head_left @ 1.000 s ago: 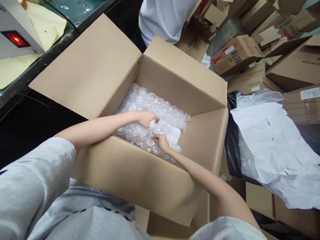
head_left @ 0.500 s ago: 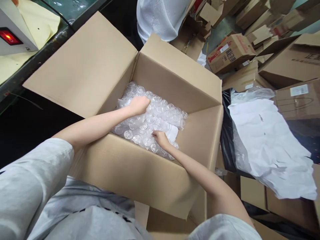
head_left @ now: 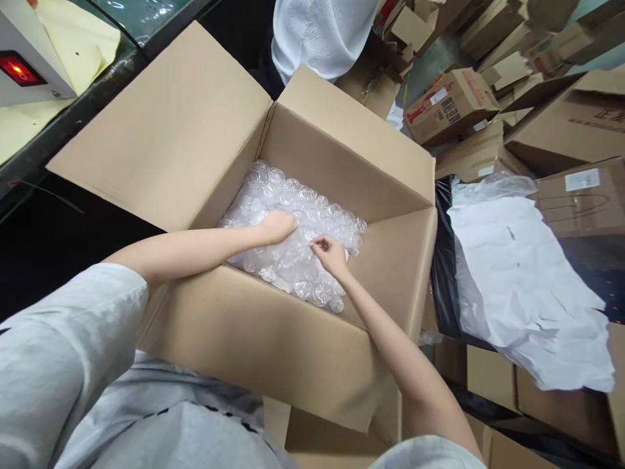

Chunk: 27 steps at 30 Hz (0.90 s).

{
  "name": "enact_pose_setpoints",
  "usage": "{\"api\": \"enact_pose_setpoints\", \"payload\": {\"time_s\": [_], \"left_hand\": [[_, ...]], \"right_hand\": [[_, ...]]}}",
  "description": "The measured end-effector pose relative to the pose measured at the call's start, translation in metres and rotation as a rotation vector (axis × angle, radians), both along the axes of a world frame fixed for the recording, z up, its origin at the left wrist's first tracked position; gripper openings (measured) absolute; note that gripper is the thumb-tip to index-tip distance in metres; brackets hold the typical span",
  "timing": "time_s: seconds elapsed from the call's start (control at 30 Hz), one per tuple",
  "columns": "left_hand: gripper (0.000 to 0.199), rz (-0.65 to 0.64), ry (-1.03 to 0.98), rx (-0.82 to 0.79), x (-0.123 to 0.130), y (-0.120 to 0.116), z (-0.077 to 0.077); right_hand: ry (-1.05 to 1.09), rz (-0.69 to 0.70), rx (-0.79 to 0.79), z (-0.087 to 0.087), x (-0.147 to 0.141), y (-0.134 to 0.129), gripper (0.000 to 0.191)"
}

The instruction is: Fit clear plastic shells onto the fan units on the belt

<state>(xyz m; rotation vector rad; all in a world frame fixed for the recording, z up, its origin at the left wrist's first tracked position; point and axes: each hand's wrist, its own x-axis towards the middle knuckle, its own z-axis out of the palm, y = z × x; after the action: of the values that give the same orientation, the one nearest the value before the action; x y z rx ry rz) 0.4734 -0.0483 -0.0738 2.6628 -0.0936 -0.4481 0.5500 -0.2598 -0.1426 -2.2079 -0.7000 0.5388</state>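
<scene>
A large open cardboard box [head_left: 254,339] stands in front of me with its flaps folded out. Inside lie rows of clear round plastic pieces [head_left: 322,293], seen end-on; I cannot tell their exact kind. Thin, crumpled clear plastic film [head_left: 288,257] covers part of them. My left hand [head_left: 280,227] is closed in a fist on the film near the middle of the rows. Just to its right, my right hand [head_left: 332,253] pinches the film between thumb and fingers. The hands are close together but apart.
A device with a glowing red switch [head_left: 22,68] sits on a workbench at upper left. Beyond the box is a person in a white garment [head_left: 322,36]. White paper [head_left: 522,280] lies over a black bag at right, and several cartons [head_left: 452,107] are piled behind it.
My right hand has moved up and right, and my left hand slightly down toward it. The film now bunches between the hands, and more round pieces show at the upper left.
</scene>
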Motion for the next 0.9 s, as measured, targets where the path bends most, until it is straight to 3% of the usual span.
{"api": "enact_pose_setpoints", "payload": {"time_s": [0.07,0.13,0.2,0.3,0.43,0.5,0.57,0.67,0.77,0.9], "left_hand": [[0.044,0.068,-0.052,0.005,0.006,0.008,0.01],[0.053,0.049,-0.072,-0.065,0.008,0.008,0.018],[0.048,0.027,-0.059,-0.173,0.008,0.004,0.02],[0.024,0.135,-0.054,-0.197,0.009,0.006,0.019],[0.033,0.333,-0.177,-0.049,0.017,0.027,0.029],[0.042,0.293,-0.223,0.009,0.018,0.03,0.035],[0.05,0.117,-0.171,0.041,0.013,0.02,0.036],[0.053,-0.16,0.025,0.043,-0.007,-0.006,0.021],[0.058,-0.267,0.192,0.057,-0.028,-0.025,-0.007],[0.08,-0.275,0.303,0.108,-0.04,-0.028,-0.043]], "right_hand": [[0.001,-0.029,0.068,0.015,0.009,0.006,0.016],[0.005,-0.037,0.116,0.026,0.015,0.015,0.018],[0.014,-0.037,0.137,0.031,0.02,0.024,0.021],[0.026,-0.044,0.117,0.031,0.02,0.027,0.028],[0.032,0.007,-0.065,0.019,-0.001,-0.001,0.03],[0.045,0.1,-0.209,0.011,-0.019,-0.022,0.024],[0.047,0.199,-0.336,0.004,-0.037,-0.038,0.04],[0.015,0.303,-0.455,-0.007,-0.056,-0.045,0.06],[-0.016,0.354,-0.513,-0.016,-0.06,-0.041,0.045],[-0.037,0.333,-0.524,-0.026,-0.046,-0.038,0.019]]}}
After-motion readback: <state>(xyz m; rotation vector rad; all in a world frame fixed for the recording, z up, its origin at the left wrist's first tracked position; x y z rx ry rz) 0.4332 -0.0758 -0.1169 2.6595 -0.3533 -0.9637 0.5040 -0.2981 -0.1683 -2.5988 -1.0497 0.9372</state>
